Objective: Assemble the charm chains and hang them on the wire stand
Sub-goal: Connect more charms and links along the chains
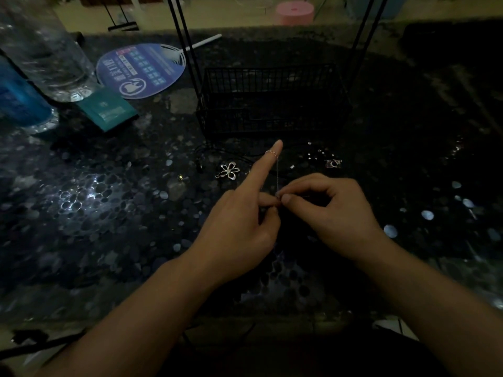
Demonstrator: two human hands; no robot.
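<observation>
Left hand point(239, 227) has its index finger extended straight toward the black wire stand point(272, 104), with a thin silver chain point(276, 172) looped over that finger near the tip. Its thumb and another finger are pressed together on the chain's lower end. Right hand point(326, 208) meets it there, thumb and forefinger pinched on the same end of the chain; the remaining fingers are curled. Whether a clasp or ring sits between the fingertips cannot be determined in the dim light.

On the dark speckled tabletop point(109, 213), just beyond the hands, lie a silver openwork flower charm point(230, 170) to the left and a small silver camera-shaped charm point(333, 163) to the right, well apart from each other. Small bright metal bits are scattered between the camera charm and the stand's basket.

At far left stand a clear plastic bottle point(51, 55) and a blue bottle point(19, 99), with a teal packet point(109, 108) and a round blue printed fan point(141, 69) near them.
</observation>
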